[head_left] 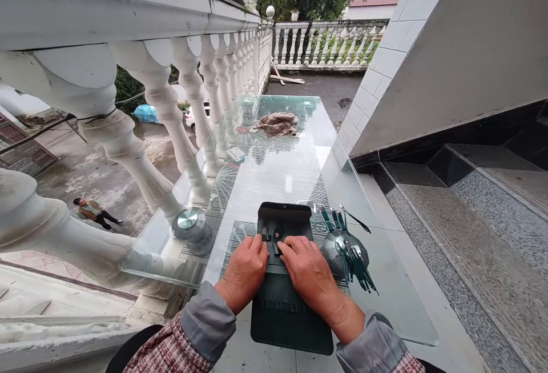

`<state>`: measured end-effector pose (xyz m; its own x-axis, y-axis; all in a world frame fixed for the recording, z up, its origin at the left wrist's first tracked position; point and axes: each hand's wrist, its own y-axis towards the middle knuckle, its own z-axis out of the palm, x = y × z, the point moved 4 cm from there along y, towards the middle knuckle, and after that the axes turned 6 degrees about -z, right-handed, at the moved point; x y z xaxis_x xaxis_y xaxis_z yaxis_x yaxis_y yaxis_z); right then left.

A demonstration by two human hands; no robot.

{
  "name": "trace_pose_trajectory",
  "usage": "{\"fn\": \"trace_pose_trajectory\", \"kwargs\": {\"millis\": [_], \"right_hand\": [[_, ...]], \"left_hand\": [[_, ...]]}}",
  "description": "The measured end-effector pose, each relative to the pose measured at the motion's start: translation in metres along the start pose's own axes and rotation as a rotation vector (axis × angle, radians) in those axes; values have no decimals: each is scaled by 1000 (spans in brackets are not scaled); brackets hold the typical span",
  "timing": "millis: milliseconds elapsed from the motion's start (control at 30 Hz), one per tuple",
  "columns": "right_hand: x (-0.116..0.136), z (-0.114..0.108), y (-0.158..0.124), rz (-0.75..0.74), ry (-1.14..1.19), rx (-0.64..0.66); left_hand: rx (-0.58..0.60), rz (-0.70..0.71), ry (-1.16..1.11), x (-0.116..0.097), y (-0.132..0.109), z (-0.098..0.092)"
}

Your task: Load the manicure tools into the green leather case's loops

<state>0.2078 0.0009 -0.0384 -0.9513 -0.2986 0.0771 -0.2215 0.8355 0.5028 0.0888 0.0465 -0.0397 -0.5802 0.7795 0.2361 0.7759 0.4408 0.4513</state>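
A dark green manicure case [278,293] lies unfolded on the glass table, its flap with a snap at the far end. My left hand [245,270] is closed at the case's left edge, beside a small tool [265,233] tucked in a loop. Fingers of my right hand [310,273] are bent and pressed on the case's right side, the thumb by a dark rounded piece [278,232]. Right of the case lie several nail clippers [334,219] and a bunch of slim manicure tools [357,264]. What is under my fingertips is partly hidden.
The glass table [394,293] stands between a white balustrade [128,150] and stone stairs [483,213]. A brown cloth [278,124] and a small box [236,154] lie further back. Below, a person [92,211] is in the yard.
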Motion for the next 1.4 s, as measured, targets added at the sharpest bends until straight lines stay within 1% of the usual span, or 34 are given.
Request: {"fn": "trace_pose_trajectory", "kwargs": {"millis": [100,167,300,367,433,533,633,967,1133,1300,1400], "right_hand": [[0,0,0,13,11,9],[0,0,0,19,21,14],[-1,0,0,30,33,24],[-1,0,0,40,38,23],[0,0,0,48,43,20],[0,0,0,50,47,16],[1,-1,-1,50,51,9],[0,1,-2,60,53,25],[1,2,-2,66,51,16],[2,2,-3,70,49,9],[2,3,-3,69,46,6]], "left_hand": [[-80,-31,-77,1,-2,-7],[-90,-72,-156,4,-3,-12],[-18,-233,-321,18,-6,-18],[32,-323,-319,24,-6,-18],[91,-371,-273,27,-3,-17],[180,-372,-180,23,2,-13],[241,-360,-115,21,6,-11],[374,-479,-187,30,3,-14],[413,-541,-224,30,2,-14],[379,-545,-229,28,2,-12],[378,-549,-242,27,2,-10]]}}
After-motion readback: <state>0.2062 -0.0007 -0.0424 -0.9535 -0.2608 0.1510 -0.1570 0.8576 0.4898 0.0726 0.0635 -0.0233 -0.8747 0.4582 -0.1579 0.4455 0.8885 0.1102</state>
